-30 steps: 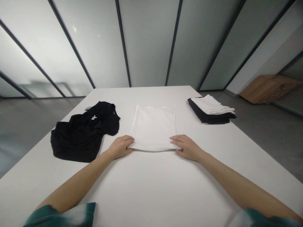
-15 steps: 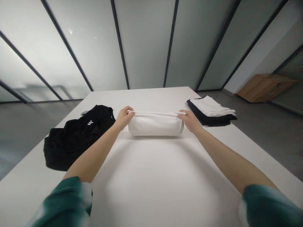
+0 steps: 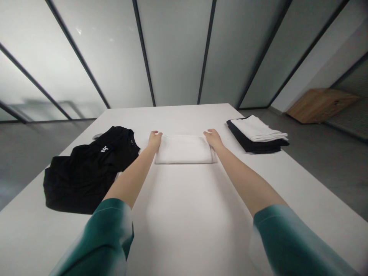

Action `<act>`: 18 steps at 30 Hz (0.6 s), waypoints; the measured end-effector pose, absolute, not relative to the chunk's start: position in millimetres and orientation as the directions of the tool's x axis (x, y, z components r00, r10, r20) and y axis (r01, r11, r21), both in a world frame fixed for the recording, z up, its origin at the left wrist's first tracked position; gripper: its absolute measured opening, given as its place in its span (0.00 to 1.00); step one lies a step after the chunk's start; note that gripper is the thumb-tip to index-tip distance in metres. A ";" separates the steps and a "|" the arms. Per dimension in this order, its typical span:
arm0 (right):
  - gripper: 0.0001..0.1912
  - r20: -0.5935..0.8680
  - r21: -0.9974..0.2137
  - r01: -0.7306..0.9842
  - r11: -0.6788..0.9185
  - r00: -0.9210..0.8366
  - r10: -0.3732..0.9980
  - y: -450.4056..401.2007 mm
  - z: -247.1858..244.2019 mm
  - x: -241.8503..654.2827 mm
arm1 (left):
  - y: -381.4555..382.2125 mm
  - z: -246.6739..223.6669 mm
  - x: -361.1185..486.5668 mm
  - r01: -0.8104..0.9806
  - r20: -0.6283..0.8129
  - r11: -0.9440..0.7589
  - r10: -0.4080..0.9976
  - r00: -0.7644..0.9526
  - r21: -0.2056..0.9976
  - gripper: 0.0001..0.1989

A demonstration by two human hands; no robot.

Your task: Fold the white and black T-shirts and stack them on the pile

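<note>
Room: frosted glass wall panels in dark frames fill the top of the frame; grey floor lies to the right, with a low wooden cabinet at the right edge.
Surface: a long white table runs away from the viewer, its far end at mid-frame.
Folded white cloth: flat on the table near the centre of the frame, its long axis running left to right; soft, matte, a neat low rectangle.
Left hand: fingers together at the cloth's far left corner; whether they grip it, I cannot tell.
Right hand: fingers slightly spread at the far right corner; grip also unclear.
Sleeves: green cuffs pushed up on both forearms, at the bottom of the frame.
Left of the cloth: a rumpled black T-shirt with a small white logo.
Upper right: a folded white towel on folded dark clothing.
</note>
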State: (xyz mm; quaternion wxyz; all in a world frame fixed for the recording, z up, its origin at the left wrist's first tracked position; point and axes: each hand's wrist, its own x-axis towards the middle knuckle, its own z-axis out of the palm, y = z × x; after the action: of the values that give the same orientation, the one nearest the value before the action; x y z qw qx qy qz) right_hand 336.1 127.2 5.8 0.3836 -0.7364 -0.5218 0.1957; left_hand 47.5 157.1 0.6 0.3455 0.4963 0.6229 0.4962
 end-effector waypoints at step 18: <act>0.30 0.130 -0.555 0.832 -0.021 0.111 0.985 69.0 -25.5 351.8 | 88.9 -21.1 18.6 0.897 0.115 -0.144 0.988 0.105 0.418 0.31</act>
State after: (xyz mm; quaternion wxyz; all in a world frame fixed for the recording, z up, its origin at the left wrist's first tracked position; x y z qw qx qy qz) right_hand 351.8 69.0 -25.5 0.2591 -0.6989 -0.6500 0.1481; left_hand 18.6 88.9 -21.1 0.1223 0.7333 0.6425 0.1857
